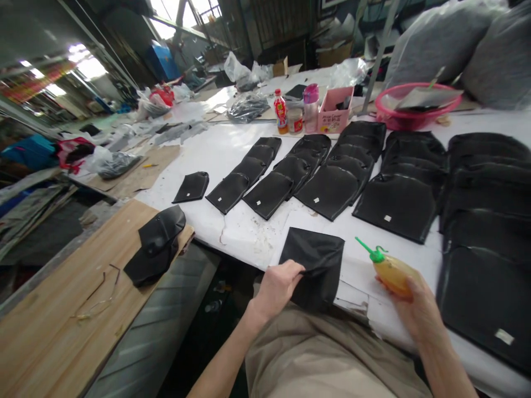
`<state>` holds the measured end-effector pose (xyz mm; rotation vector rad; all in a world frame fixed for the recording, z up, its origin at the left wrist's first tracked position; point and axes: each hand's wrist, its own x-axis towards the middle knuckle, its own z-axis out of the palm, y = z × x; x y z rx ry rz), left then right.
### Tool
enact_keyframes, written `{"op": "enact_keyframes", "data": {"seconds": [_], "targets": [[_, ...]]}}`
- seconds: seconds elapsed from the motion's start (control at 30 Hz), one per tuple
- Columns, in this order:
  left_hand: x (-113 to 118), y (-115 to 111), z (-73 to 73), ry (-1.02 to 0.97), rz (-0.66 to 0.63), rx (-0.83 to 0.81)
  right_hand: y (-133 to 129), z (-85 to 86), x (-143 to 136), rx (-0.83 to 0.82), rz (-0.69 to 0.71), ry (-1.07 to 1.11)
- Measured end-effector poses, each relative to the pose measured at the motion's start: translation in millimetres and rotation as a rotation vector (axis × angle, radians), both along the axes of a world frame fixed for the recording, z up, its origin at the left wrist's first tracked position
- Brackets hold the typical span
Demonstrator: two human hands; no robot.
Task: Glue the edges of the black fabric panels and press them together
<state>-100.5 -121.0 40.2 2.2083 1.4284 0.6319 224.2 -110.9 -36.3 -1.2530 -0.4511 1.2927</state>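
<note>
Head view: seemingly at a gluing step, pinching the black piece (313, 247) with the left hand (279, 283) across the worktop's (238, 237) near edge, fingers of the right hand (412, 301) wrapped round an amber squeeze bottle (395, 275), probably calling next for steady nozzle (365, 247) aim.

The left forearm (237, 348) reaches toward one o'clock, the left hand (279, 284) pinched; the right forearm (442, 354) reaches toward eleven, the right hand (409, 301) curled.

bright window (199, 12) at back | white-covered table (215, 150) | wood-grain bench (45, 326) left
</note>
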Motion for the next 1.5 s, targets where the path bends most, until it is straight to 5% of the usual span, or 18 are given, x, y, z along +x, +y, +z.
{"op": "enact_keyframes", "data": {"seconds": [0.13,0.23,0.47,0.6,0.67,0.77,0.9,1.2,1.37,1.5], "targets": [[1,40,35.1,0.024,0.142,0.266,-1,2.1,-2,0.028,0.001,0.019],[5,79,46.1,0.026,0.185,0.418,-2,2.4,-2,0.043,-0.006,0.043],[32,141,18.4,-0.014,0.221,0.502,-2,3.2,-4,0.042,-0.025,0.086],[41,121,-6.2,-0.046,0.327,0.639,-2,2.2,-3,0.025,-0.021,0.099],[40,98,-21.4,-0.013,0.259,0.634,-3,1.5,-3,0.026,-0.017,0.103],[35,66,-45.3,0.177,-0.057,0.441,-3,1.2,-2,0.027,-0.020,0.109],[32,49,-64.4,0.334,0.012,0.302,-3,1.3,-2,0.035,-0.016,0.097],[35,54,-67.7,0.349,0.124,0.372,-1,-1.3,0,-0.003,-0.020,0.081],[36,57,-66.4,0.415,0.026,0.303,-2,-3.7,1,0.001,-0.017,0.079],[38,62,-68.3,0.392,0.070,0.334,-3,-6.0,1,0.004,-0.001,0.072]]}}
